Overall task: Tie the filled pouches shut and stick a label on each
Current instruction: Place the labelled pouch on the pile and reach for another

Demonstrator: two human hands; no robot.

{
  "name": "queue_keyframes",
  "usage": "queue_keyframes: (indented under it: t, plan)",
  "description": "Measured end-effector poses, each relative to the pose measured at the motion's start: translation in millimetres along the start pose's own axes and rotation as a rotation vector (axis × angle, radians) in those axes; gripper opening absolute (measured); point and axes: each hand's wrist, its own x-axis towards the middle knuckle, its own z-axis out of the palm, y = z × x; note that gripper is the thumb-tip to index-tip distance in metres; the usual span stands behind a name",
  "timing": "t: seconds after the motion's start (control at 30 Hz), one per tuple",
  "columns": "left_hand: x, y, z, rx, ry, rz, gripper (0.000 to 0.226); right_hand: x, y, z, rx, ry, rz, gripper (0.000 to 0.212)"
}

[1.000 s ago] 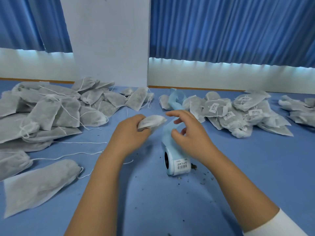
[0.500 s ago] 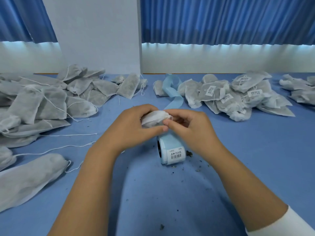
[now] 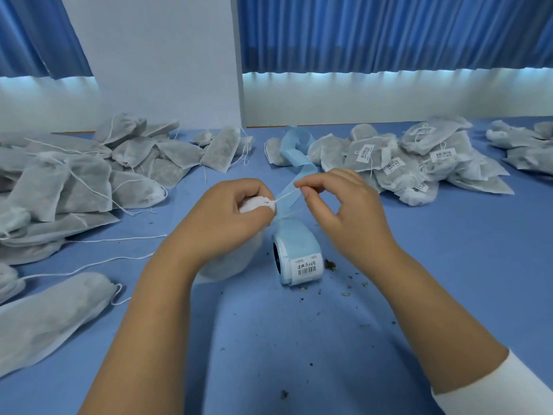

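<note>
My left hand grips the gathered neck of a white fabric pouch, whose body hangs below the hand onto the table. My right hand pinches the pouch's white drawstring, which runs taut from the neck up to the fingertips. A roll of barcode labels on light blue backing stands on the blue table just under both hands. Its blue backing strip trails away toward the back.
A large heap of unlabelled pouches with loose strings fills the left side. One long pouch lies at the near left. Labelled pouches are piled at the back right, with more at the far right. Dark crumbs dot the table near the roll.
My hands have drawn apart. The right hand has pulled the drawstring out to the right from the pouch neck, which has bunched up in my left hand.
</note>
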Motion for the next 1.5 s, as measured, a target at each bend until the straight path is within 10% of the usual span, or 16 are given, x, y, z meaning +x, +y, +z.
queue_keyframes:
  t: [0.47, 0.8, 1.1, 1.33, 1.5]
  plan:
    - [1, 16, 4, -0.639, 0.153, -0.108, 0.021, -4, -4, 7, -0.176, 0.107, -0.185, 0.011]
    - [2, 9, 4, -0.264, 0.189, -0.157, 0.01, -6, -25, 5, -0.142, -0.189, -0.197, 0.015]
    - [-5, 15, 0, -0.287, -0.263, -0.151, 0.014, 0, -9, -1, -0.072, -0.114, -0.087, 0.015]
    - [0, 13, 3, -0.44, -0.074, -0.265, 0.014, -6, -2, 11, 0.08, -0.246, 0.275, 0.06]
    - [2, 12, 2, -0.501, 0.013, -0.243, 0.013, -4, -15, 7, 0.367, -0.063, 0.276, 0.036]
